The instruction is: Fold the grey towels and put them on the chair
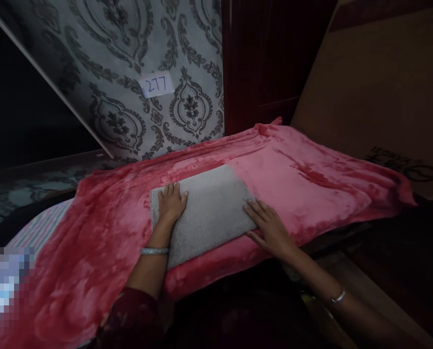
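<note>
A grey, plush-looking cloth (209, 208), perhaps a towel or small mat, lies flat in a rough rectangle on a pink and red blanket (292, 179). My left hand (171, 202) rests palm down on the cloth's left part, fingers spread. At the cloth's right edge is my right hand (269, 225), its fingers stretched out with the tips on the edge. Neither hand grips anything. Whether the cloth is folded I cannot tell.
Behind the blanket stands a patterned wall (190, 106) with a paper label (157, 84) reading 277. A dark red panel (260, 63) and a large cardboard box (376, 97) stand at the back right. Striped fabric (43, 225) shows at the left.
</note>
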